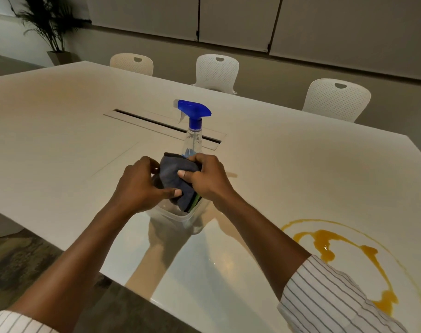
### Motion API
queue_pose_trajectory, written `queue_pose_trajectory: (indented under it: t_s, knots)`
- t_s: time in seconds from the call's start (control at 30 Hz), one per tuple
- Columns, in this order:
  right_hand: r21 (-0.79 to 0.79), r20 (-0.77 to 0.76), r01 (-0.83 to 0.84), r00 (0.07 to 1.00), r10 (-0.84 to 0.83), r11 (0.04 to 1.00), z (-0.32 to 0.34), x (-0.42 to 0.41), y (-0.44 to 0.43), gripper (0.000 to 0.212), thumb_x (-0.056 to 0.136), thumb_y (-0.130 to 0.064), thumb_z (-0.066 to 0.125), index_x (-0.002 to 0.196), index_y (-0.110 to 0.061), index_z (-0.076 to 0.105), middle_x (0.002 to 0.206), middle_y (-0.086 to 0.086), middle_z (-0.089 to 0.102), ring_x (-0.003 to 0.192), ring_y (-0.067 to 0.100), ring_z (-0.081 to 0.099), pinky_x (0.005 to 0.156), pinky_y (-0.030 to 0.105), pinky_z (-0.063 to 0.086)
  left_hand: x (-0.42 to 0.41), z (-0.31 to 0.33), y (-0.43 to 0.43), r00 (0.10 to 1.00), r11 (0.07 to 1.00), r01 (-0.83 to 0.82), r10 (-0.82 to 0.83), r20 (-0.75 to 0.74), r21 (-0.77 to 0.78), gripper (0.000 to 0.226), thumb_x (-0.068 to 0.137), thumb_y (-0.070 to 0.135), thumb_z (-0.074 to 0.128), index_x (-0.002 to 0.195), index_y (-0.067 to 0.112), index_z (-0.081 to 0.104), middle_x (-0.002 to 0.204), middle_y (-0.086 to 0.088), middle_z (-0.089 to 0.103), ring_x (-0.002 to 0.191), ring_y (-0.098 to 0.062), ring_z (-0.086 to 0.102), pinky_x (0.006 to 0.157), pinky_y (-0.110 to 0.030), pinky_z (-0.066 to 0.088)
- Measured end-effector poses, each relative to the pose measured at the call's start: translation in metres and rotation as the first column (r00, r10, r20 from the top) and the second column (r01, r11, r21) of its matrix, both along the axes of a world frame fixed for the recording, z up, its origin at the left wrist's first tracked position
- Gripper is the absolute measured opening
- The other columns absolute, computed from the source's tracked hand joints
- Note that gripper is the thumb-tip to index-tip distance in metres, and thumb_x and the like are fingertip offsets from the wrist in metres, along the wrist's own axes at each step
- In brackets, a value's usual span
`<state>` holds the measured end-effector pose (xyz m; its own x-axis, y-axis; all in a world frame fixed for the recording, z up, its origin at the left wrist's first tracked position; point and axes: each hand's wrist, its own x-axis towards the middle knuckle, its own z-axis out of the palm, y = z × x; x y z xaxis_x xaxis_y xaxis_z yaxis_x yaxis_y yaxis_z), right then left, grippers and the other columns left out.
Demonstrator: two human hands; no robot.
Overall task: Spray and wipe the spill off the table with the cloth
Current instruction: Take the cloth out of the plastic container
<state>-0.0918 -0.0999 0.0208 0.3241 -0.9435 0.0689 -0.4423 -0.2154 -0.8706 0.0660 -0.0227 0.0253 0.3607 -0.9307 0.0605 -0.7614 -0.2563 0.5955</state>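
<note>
Both hands work one dark grey cloth [178, 179] over a clear plastic tub [180, 216] on the white bench [60, 131]. The left hand [138, 186] pinches the cloth's near lower edge between thumb and fingers [174, 193], while the right hand [204, 177] is clenched around its upper right fold, thumb pressed flat on the fabric. The two-handed hold looks meant to draw the cloth up out of the tub or shake it open before wiping; its lower end hangs inside the rim, beside something green that is too hidden to name. The fabric looks soft, thick and bunched, like microfibre.

Just beyond the fingers stands the spray bottle [192, 131], upright and untouched, with a clear body and a blue trigger head. The spill [329, 246] lies well to the right of the fingers and nearer the body: a glossy orange-yellow puddle with thin looping streaks on the smooth, reflective bench. Neither spraying nor wiping seems to have started.
</note>
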Motion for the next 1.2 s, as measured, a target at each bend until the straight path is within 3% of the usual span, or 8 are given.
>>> queue_pose_trajectory:
  t_s: [0.13,0.37,0.47,0.53,0.7,0.9,1.03,1.2]
  knots:
    - [0.048,0.230,-0.057,0.972,0.045,0.997,0.016,-0.015,0.004,0.020,0.096,-0.016,0.075,0.114,-0.012,0.068,0.109,0.009,0.077,0.105,0.029,0.074,0.099,0.052,0.061,0.001,0.015,0.012,0.968,0.990,-0.012,-0.023,-0.249,-0.138,0.098,0.064,0.062,0.092,0.144,0.017,0.055,0.131,0.006,0.061,0.119,-0.019,0.061,0.089,-0.030,0.050]
    - [0.129,0.558,-0.137,0.829,0.043,0.982,0.047,-0.054,0.027,0.023,0.101,-0.010,0.069,0.123,-0.005,0.068,0.115,0.010,0.077,0.103,0.022,0.075,0.089,0.035,0.062,-0.017,0.041,0.028,0.737,0.975,-0.093,-0.069,-0.672,-0.202,0.134,0.032,0.078,0.099,0.145,0.017,0.059,0.138,-0.001,0.070,0.121,-0.022,0.073,0.096,-0.043,0.064]
    - [0.148,0.621,-0.140,0.784,0.018,0.979,0.048,-0.077,0.044,0.025,0.100,-0.012,0.069,0.124,-0.004,0.068,0.118,0.013,0.077,0.107,0.025,0.074,0.095,0.039,0.062,-0.034,0.038,0.035,0.536,0.978,-0.111,-0.091,-0.839,-0.177,0.107,0.054,0.043,0.103,0.145,0.007,0.059,0.134,-0.012,0.074,0.116,-0.030,0.077,0.088,-0.042,0.065]
    - [0.178,0.670,-0.135,0.742,-0.020,0.975,0.046,-0.094,0.058,0.026,0.096,-0.016,0.071,0.120,-0.006,0.069,0.115,0.012,0.077,0.107,0.027,0.074,0.099,0.044,0.060,-0.044,0.032,0.041,0.474,0.979,-0.111,-0.101,-0.875,-0.173,0.085,0.060,0.041,0.090,0.133,0.003,0.070,0.121,-0.014,0.081,0.112,-0.032,0.079,0.086,-0.038,0.062]
    - [0.298,0.721,-0.086,0.673,-0.165,0.951,0.029,-0.131,0.086,0.027,0.093,-0.020,0.071,0.117,-0.008,0.073,0.117,0.014,0.079,0.111,0.032,0.075,0.096,0.045,0.061,-0.058,0.015,0.053,0.433,0.992,0.045,-0.129,-0.892,-0.122,0.062,0.067,0.043,0.087,0.113,0.003,0.083,0.113,-0.015,0.085,0.110,-0.031,0.076,0.092,-0.037,0.055]
    - [0.214,0.537,0.159,0.805,-0.252,0.964,0.015,-0.160,0.097,0.018,0.098,-0.005,0.071,0.107,-0.018,0.078,0.107,0.002,0.082,0.104,0.026,0.077,0.088,0.037,0.062,-0.078,0.014,0.058,0.461,0.990,0.098,-0.134,-0.877,-0.100,0.048,0.068,0.030,0.089,0.110,0.008,0.079,0.100,-0.013,0.086,0.084,-0.027,0.082,0.070,-0.039,0.067]
    - [0.085,0.415,0.283,0.862,-0.292,0.955,0.013,-0.173,0.100,0.020,0.091,-0.004,0.079,0.101,-0.020,0.076,0.095,-0.005,0.082,0.091,0.014,0.078,0.078,0.028,0.061,-0.083,0.010,0.058,0.633,0.980,0.157,-0.196,-0.749,-0.124,0.048,0.074,0.037,0.088,0.113,0.011,0.073,0.104,-0.009,0.085,0.099,-0.029,0.083,0.078,-0.046,0.069]
    - [0.069,0.441,0.310,0.843,-0.308,0.948,0.013,-0.181,0.098,0.019,0.091,0.000,0.078,0.103,-0.014,0.074,0.096,-0.002,0.081,0.088,0.012,0.076,0.074,0.022,0.058,-0.085,0.015,0.065,0.619,0.963,0.263,-0.218,-0.754,-0.062,0.056,0.068,0.043,0.090,0.113,0.011,0.080,0.109,-0.006,0.087,0.107,-0.029,0.082,0.092,-0.044,0.066]
